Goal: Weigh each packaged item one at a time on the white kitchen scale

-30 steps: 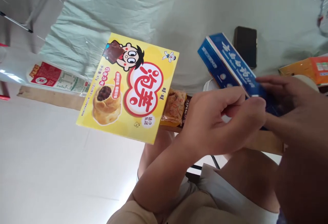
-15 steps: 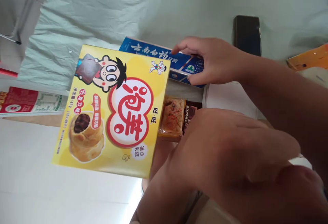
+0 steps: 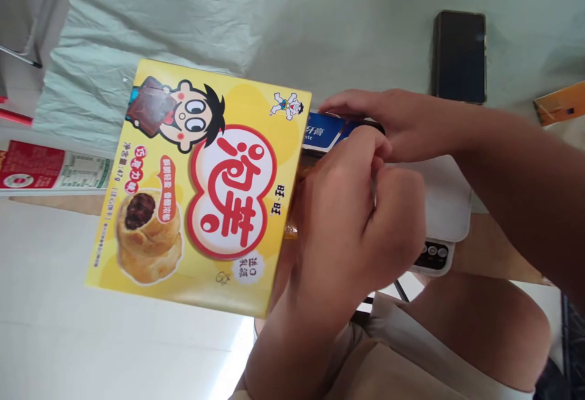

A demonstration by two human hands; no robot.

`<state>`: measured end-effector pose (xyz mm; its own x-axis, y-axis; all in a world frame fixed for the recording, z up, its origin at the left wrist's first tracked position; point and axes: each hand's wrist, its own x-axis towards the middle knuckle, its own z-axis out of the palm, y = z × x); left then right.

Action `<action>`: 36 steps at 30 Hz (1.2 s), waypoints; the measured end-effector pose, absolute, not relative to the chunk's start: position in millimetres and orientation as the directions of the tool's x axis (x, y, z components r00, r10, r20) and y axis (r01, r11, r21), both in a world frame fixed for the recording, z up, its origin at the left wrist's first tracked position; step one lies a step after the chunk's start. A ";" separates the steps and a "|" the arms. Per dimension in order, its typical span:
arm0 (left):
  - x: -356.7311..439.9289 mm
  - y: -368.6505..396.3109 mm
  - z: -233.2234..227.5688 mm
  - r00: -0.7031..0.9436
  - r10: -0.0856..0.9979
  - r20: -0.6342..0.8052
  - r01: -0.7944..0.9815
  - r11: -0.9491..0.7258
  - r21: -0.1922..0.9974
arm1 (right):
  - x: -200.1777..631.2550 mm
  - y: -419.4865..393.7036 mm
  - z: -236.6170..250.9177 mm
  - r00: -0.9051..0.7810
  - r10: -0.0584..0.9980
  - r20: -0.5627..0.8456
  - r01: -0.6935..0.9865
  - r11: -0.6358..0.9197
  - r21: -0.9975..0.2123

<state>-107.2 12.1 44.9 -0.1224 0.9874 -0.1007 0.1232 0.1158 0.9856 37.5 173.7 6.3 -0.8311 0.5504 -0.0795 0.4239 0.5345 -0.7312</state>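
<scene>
Head view: both hands meet at a blue box behind a yellow snack box.

The blue box (image 3: 325, 132) is mostly hidden; only a short stretch shows between the yellow snack box (image 3: 201, 186) and the fingers. The right hand (image 3: 393, 122) lies over it with fingers curled on its far edge. The left hand (image 3: 351, 229) is loosely fisted, thumb tip at the box; its grip cannot be told. A phone (image 3: 459, 57) lies apart on the green-covered tabletop (image 3: 320, 28). A white device (image 3: 445, 217) sits partly beneath the wrists.

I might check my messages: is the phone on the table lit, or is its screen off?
Off. The phone lies flat on the pale green cloth, screen up, and the glass is uniformly dark.
</scene>
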 end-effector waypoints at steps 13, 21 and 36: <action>-103.5 14.8 42.1 -0.143 0.983 -0.115 0.124 0.133 0.983 | 51.8 161.2 8.2 -0.761 0.631 -0.153 0.483 0.393 -0.782; -100.6 13.1 39.9 -0.148 0.989 -0.004 0.101 0.019 0.995 | 75.6 118.1 30.7 -0.611 0.786 0.095 0.504 0.479 -0.719; 32.1 5.9 36.1 0.392 0.897 0.206 0.123 -0.273 0.954 | 232.4 -20.2 38.3 0.421 0.622 0.660 0.648 0.302 -0.699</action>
<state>32.1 5.9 36.1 0.3923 0.8966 0.2056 0.1234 -0.2727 0.9541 232.4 -20.2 38.3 0.4213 0.6221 0.6599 0.6481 0.3025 -0.6989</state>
